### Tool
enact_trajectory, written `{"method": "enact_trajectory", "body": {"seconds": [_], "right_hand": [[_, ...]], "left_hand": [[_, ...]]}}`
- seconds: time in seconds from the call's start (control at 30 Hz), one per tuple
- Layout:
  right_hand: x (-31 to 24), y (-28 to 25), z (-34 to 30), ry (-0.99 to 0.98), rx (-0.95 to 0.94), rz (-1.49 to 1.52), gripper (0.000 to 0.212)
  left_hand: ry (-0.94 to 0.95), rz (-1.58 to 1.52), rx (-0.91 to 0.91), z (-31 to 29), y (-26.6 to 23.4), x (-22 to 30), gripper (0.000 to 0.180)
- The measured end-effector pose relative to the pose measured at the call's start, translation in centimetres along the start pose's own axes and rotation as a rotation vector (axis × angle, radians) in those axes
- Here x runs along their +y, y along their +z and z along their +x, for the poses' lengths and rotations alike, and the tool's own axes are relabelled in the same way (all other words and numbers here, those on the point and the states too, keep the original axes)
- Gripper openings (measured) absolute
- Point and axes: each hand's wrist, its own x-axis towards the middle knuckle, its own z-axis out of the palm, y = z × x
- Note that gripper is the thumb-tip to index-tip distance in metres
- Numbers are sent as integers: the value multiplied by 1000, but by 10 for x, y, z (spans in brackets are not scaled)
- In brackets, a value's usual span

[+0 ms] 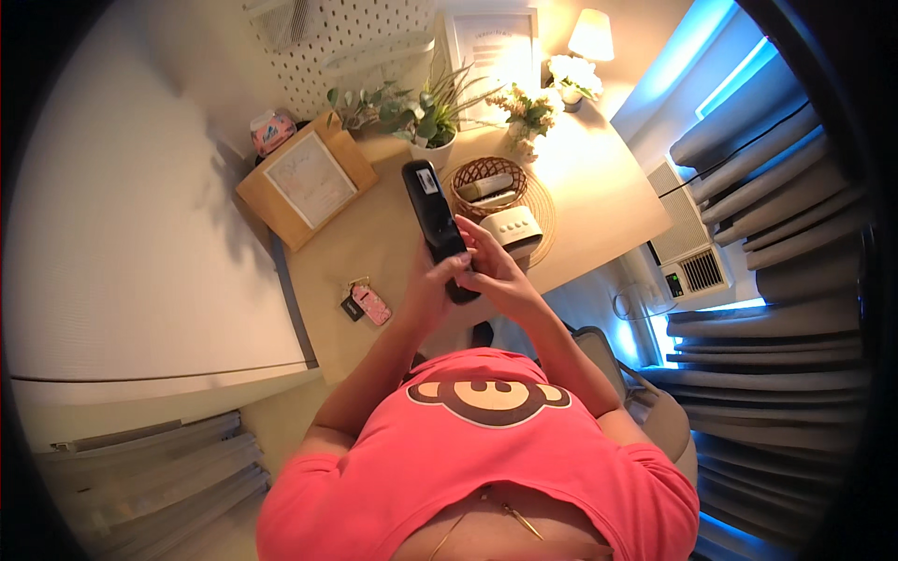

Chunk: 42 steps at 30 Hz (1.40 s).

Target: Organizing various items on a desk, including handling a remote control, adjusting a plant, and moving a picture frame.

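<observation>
Head view — both hands, left hand (pixel 432 280) and right hand (pixel 498 273), fingers grasping a black remote (pixel 435 222) above the bench (pixel 393 252), near a woven basket (pixel 488 185) — keys (pixel 365 303) lie beside it.

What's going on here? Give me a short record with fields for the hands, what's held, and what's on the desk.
Left hand: grips the lower part of the black phone
Right hand: fingers wrapped on the phone's lower end
Phone: tilted, above the wooden desk
Near hands: white box, woven basket, pink key tag
Further back: potted plant, lit lamp, framed picture
</observation>
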Motion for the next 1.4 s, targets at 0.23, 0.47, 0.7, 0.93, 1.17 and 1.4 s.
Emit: {"method": "enact_trajectory", "body": {"seconds": [0.23,0.47,0.7,0.93,1.17,1.4], "right_hand": [[-25,-16,15,41,217,93,61],[-45,-15,41,93,374,48,44],[-35,-38,38,-25,473,510,38],[-64,-40,32,5,663,365,22],[-91,-79,25,-79,664,431,26],[-119,-87,3,-158,660,540,27]], "left_hand": [[-20,346,-123,1,13,8,56],[425,1164,-156,9,14,-14,85],[39,726,-176,0,25,-10,86],[-210,547,-370,-11,27,-15,38],[-48,587,-422,-9,70,-7,42],[131,663,-470,-6,81,-27,43]]}}
